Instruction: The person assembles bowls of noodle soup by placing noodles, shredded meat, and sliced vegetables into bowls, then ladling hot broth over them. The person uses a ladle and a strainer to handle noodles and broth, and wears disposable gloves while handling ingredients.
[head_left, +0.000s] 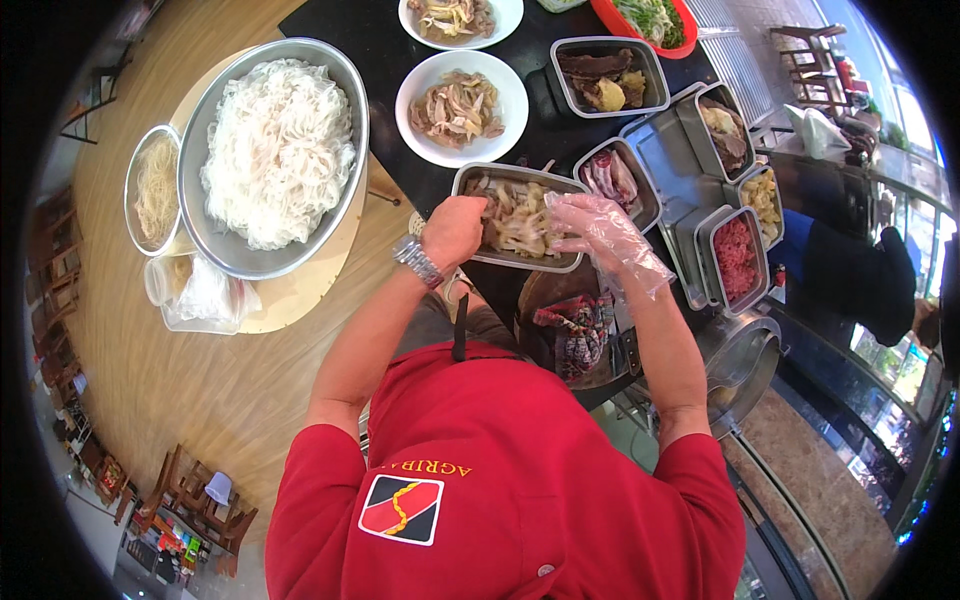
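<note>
A rectangular metal tray (567, 264) of pale shredded meat (520, 222) is in front of me at the table's near edge. My left hand (455, 230), bare with a metal watch on the wrist, is closed on the tray's left end. Over the right end is my right hand (598, 232) in a clear plastic glove, its fingers stretched toward the meat. Whether its fingertips touch the meat is hard to tell. Just beyond the tray stands a white bowl (404, 112) of shredded meat, with a second white bowl (512, 22) farther off.
At left, a large metal basin (357, 130) of white noodles and a smaller bowl (132, 200) of thin noodles sit on a round table (300, 308). Metal containers of meat, one with red minced meat (735, 258), line the right. A patterned cloth (580, 335) lies below the tray.
</note>
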